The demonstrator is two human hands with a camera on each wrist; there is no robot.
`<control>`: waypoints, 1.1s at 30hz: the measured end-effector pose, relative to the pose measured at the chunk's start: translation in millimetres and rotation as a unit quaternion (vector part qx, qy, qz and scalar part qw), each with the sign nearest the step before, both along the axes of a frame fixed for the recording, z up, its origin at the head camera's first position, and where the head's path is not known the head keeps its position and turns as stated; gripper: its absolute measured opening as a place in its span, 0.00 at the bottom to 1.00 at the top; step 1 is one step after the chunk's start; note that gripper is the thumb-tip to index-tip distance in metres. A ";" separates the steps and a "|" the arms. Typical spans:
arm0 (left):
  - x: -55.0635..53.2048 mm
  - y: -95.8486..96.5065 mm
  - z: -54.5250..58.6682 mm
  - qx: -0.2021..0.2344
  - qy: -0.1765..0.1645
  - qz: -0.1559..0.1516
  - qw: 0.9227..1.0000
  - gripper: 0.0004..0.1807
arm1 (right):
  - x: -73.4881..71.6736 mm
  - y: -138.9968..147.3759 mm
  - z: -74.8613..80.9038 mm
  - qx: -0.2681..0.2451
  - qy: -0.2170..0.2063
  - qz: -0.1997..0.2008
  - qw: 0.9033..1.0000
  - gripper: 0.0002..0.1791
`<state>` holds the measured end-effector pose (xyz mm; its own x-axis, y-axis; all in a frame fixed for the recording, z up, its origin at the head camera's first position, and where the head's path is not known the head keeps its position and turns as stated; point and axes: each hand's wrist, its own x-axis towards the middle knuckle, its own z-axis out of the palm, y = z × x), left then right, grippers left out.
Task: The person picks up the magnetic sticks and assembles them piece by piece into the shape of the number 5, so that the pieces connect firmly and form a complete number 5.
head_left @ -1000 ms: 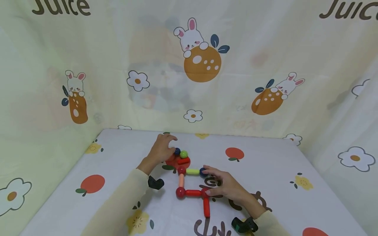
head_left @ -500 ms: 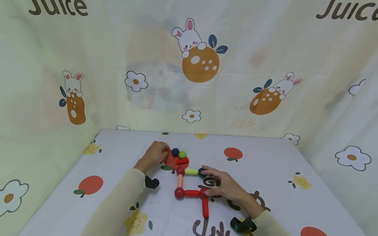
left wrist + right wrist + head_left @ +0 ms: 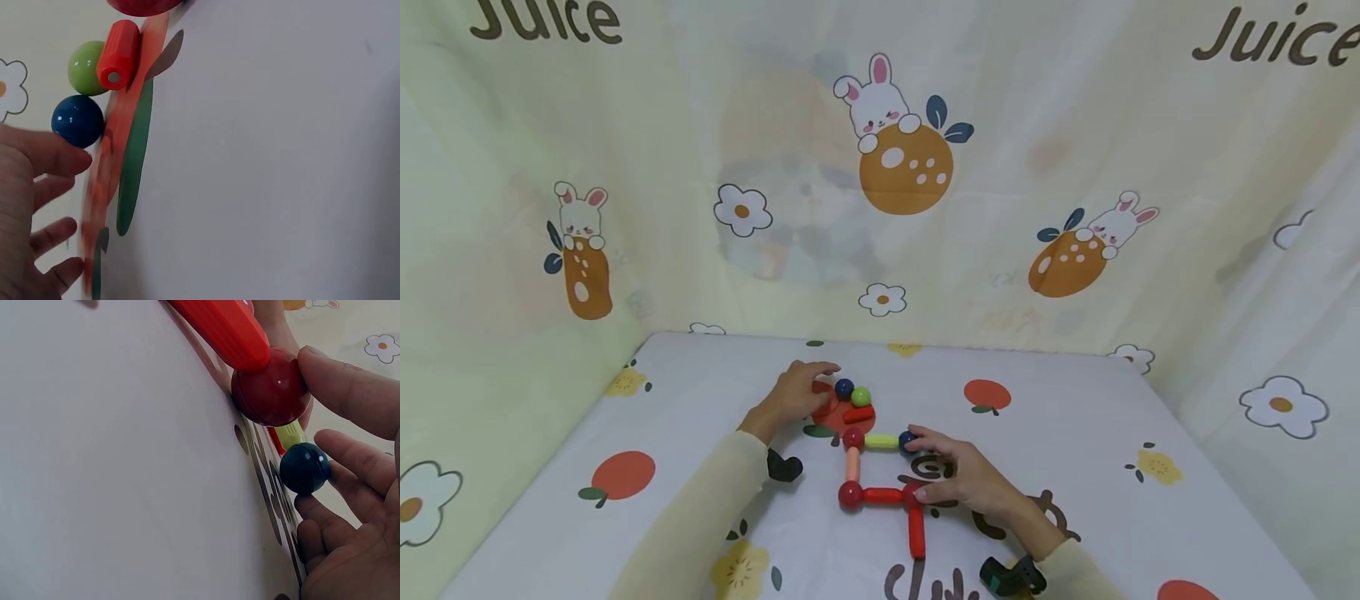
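In the head view, a linked figure of magnetic rods and balls lies on the table. It joins a yellow-green rod (image 3: 881, 441), a pink rod (image 3: 852, 464), a red rod (image 3: 882, 497) and a second red rod (image 3: 917, 535). My right hand (image 3: 970, 477) rests against it, thumb on a red ball (image 3: 272, 387) and fingers at a blue ball (image 3: 304, 469). Beyond it my left hand (image 3: 788, 393) is beside a loose blue ball (image 3: 77, 120), fingers spread; contact is unclear. Next to that ball lie a green ball (image 3: 86, 67) and a loose red rod (image 3: 120, 53).
A pale cloth printed with fruit and lettering covers the table (image 3: 1045, 417). Behind stands a patterned curtain (image 3: 805, 108). Each wrist wears a black camera mount, the right one (image 3: 1011, 577) low over the cloth.
The left hand has drawn back slightly left from the loose blue ball; its fingers curled, then spread again. The right hand and linked figure keep their place, apart from a slight view shift.
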<state>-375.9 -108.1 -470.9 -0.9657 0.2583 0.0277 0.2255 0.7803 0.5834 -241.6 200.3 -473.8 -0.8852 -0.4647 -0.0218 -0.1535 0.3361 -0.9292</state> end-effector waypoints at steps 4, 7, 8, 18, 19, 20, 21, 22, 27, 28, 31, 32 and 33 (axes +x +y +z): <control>2.5 2.0 -2.2 -0.004 -0.023 -0.010 1.000 0.30 | 2.6 -1.8 -0.7 -0.001 -0.001 -0.002 1.000 0.32; 3.4 4.0 -2.3 -0.005 -0.026 -0.024 0.999 0.31 | 2.9 -2.5 -1.3 0.000 -0.001 -0.004 1.000 0.31; 3.6 4.7 -1.9 -0.006 -0.023 -0.031 0.999 0.31 | 2.8 -2.7 -1.2 -0.001 -0.002 -0.004 1.000 0.31; 6.9 9.6 2.1 0.022 0.000 -0.021 1.000 0.20 | 2.1 -3.1 -1.0 -0.006 -0.003 0.005 1.000 0.30; 6.8 9.8 2.0 0.032 0.003 -0.021 0.999 0.18 | 2.2 -2.8 -0.8 -0.006 -0.003 0.005 1.000 0.30; 6.6 9.9 1.7 0.041 0.006 -0.021 0.999 0.17 | 2.3 -2.4 -0.9 -0.008 -0.003 0.005 1.000 0.30; 6.1 10.0 1.1 0.048 0.009 -0.022 0.999 0.16 | 2.3 -2.0 -0.9 -0.008 -0.003 0.005 1.000 0.30; 5.7 10.0 0.5 0.054 0.010 -0.023 0.998 0.15 | 2.4 -1.5 -0.9 -0.008 -0.002 0.005 1.000 0.30; 5.0 8.1 -2.4 0.083 0.011 -0.024 0.996 0.16 | 1.9 0.7 -1.8 -0.013 0.002 0.013 1.000 0.26; 5.2 7.2 -3.1 0.091 0.009 -0.021 0.996 0.16 | 1.8 1.1 -1.9 -0.013 0.004 0.014 1.000 0.24; 5.8 3.3 -5.7 0.112 0.003 -0.008 0.994 0.17 | 1.7 1.8 -1.9 -0.010 0.010 0.016 1.000 0.16; 6.3 1.7 -6.4 0.118 0.002 -0.003 0.993 0.17 | 1.6 1.9 -1.5 -0.007 0.013 0.015 1.000 0.14; 6.9 -0.1 -7.2 0.122 0.001 0.003 0.993 0.17 | 1.5 1.9 -1.3 -0.005 0.014 0.013 1.000 0.12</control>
